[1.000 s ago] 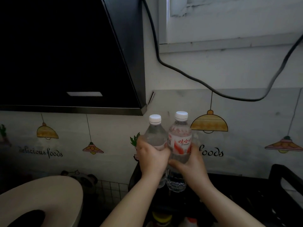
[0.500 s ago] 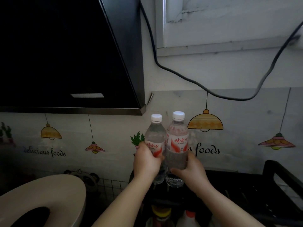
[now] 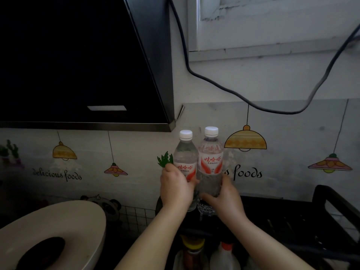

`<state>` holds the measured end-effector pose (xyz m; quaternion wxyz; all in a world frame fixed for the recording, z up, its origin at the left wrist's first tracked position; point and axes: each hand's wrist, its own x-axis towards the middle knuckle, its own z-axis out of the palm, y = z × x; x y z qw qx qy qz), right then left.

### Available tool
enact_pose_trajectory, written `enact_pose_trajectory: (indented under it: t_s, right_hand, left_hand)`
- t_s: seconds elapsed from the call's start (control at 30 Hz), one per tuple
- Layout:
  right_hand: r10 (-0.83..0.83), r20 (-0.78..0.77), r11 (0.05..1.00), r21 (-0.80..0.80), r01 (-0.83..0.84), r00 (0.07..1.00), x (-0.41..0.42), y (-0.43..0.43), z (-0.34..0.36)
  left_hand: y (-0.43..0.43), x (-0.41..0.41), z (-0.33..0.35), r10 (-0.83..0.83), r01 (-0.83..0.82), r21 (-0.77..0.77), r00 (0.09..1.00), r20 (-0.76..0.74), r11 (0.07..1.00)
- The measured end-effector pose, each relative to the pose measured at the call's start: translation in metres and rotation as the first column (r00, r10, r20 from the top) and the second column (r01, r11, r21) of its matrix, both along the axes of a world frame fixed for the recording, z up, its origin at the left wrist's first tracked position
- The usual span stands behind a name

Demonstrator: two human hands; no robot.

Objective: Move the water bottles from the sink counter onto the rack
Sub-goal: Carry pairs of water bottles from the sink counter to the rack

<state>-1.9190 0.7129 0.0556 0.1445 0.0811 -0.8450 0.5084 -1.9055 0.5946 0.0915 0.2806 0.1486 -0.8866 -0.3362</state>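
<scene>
Head view: holds both upright and touching just above the black rack (image 3: 324, 192), left grip (image 3: 176, 189) clamped round the left water bottle (image 3: 184, 158), right grip (image 3: 226, 199) round the right water bottle (image 3: 210, 158); risks one toppling the other if released unevenly.

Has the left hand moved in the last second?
Yes, slightly down: the left hand overlapped the green leaf sticker before and now grips the left bottle just below it.

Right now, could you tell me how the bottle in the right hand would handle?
The right bottle looks nearly full, so probably heavy for its size. Tall and narrow, it may tip if nudged. Its thin plastic likely dents if the right hand tightens its grip.
</scene>
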Motion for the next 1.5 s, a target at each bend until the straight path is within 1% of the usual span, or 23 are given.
enact_pose_trajectory:
  t_s: [0.1, 0.3, 0.43, 0.6, 0.73, 0.83, 0.93, 1.03, 1.13, 1.23, 1.37, 1.5]
  right_hand:
    - [0.014, 0.028, 1.000, 0.007, -0.014, 1.000, 0.000, 0.001, 0.001]
    - [-0.008, 0.085, 0.995, 0.096, -0.001, 0.996, 0.005, 0.005, 0.000]
    - [-0.012, 0.091, 0.988, 0.156, -0.003, 0.996, 0.015, 0.011, 0.006]
    - [-0.058, 0.081, 0.960, 0.279, 0.033, 0.995, 0.034, 0.023, 0.018]
    - [-0.038, 0.054, 0.927, 0.376, 0.015, 0.998, 0.054, 0.031, 0.022]
    - [-0.013, 0.008, 0.908, 0.420, 0.008, 1.000, 0.074, 0.035, 0.023]
    - [0.002, 0.000, 0.878, 0.478, -0.001, 1.000, 0.097, 0.039, 0.022]
    - [-0.024, 0.043, 0.853, 0.522, -0.002, 0.999, 0.120, 0.044, 0.017]
    - [-0.073, 0.103, 0.829, 0.560, 0.003, 0.992, 0.148, 0.051, 0.005]
    - [-0.149, 0.160, 0.829, 0.558, 0.035, 0.976, 0.183, 0.060, -0.016]
    - [-0.237, 0.278, 0.810, 0.586, 0.032, 0.931, 0.240, 0.077, -0.048]
    - [-0.351, 0.343, 0.771, 0.633, 0.061, 0.871, 0.294, 0.114, -0.068]
  left_hand:
    - [-0.001, 0.003, -0.001, -0.042, 0.041, 0.033, 0.999, 0.028, 0.999]
    - [-0.002, 0.012, 0.003, -0.069, 0.067, 0.056, 0.997, 0.032, 0.996]
    - [0.004, 0.025, 0.005, -0.072, 0.074, -0.032, 0.995, 0.063, 0.997]
    - [0.014, 0.045, 0.007, -0.052, 0.058, -0.079, 0.996, 0.067, 0.995]
    - [0.023, 0.066, 0.003, -0.065, 0.083, -0.140, 0.989, 0.130, 0.987]
    - [0.029, 0.084, -0.001, -0.096, 0.133, -0.234, 0.982, 0.164, 0.963]
    - [0.035, 0.102, -0.004, -0.117, 0.202, -0.362, 0.963, 0.243, 0.910]
    - [0.038, 0.120, -0.007, -0.125, 0.282, -0.425, 0.925, 0.360, 0.860]
    - [0.038, 0.143, -0.014, -0.141, 0.382, -0.447, 0.864, 0.484, 0.809]
    - [0.038, 0.168, -0.030, -0.177, 0.491, -0.445, 0.795, 0.580, 0.749]
    - [0.049, 0.204, -0.061, -0.220, 0.616, -0.403, 0.692, 0.687, 0.677]
    - [0.081, 0.234, -0.084, -0.298, 0.733, -0.329, 0.582, 0.756, 0.596]
